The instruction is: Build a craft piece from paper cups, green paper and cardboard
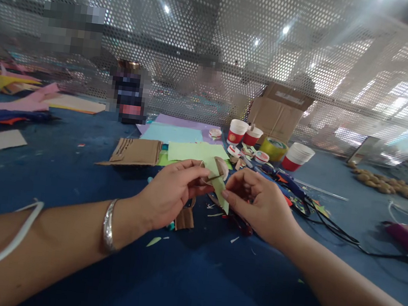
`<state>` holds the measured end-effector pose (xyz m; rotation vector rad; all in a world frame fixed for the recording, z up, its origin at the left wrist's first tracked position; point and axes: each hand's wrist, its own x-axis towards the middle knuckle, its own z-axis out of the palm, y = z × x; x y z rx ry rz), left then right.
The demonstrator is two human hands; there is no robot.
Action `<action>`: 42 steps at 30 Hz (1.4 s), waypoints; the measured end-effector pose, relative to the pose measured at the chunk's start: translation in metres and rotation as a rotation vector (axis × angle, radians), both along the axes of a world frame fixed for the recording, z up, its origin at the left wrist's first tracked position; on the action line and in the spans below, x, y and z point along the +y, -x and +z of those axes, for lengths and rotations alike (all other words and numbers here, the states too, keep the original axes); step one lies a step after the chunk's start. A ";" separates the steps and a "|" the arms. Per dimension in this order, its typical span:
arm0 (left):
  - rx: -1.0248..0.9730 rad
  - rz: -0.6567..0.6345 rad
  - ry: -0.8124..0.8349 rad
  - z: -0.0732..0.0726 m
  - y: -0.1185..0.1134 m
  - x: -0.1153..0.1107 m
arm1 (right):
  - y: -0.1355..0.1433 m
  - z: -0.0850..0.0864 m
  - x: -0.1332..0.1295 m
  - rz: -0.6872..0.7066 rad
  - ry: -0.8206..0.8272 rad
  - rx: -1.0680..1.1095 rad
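A narrow strip of light green paper [223, 197] slants between my two hands over the blue table. My left hand [173, 191] pinches a small brown cardboard piece [217, 177] against the strip. The thumb and fingers of my right hand [260, 204] are closed on the strip's lower right edge. A curved, pale brown piece [221, 167] stands up just behind the strip; how it is joined is hidden. Below my left hand lies a small corrugated cardboard scrap [185, 218].
Behind my hands lie green sheets [197, 151], a blue sheet [172, 133] and flat cardboard [137, 152]. Paper cups [297, 157], yellow tape [273, 149] and a blue glue gun [289, 183] with a black cable are at the right. A perforated screen [189, 32] rises behind.
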<state>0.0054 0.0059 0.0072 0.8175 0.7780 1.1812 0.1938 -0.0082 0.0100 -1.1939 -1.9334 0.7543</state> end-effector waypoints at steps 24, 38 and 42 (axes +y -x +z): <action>0.056 -0.041 -0.064 -0.001 0.002 0.001 | -0.005 0.002 0.007 0.042 0.076 0.103; 0.032 -0.031 -0.063 0.001 0.001 0.000 | -0.006 0.002 0.008 0.073 0.126 0.163; 0.022 -0.044 -0.075 -0.001 0.001 0.000 | -0.006 0.003 0.008 0.083 0.154 0.184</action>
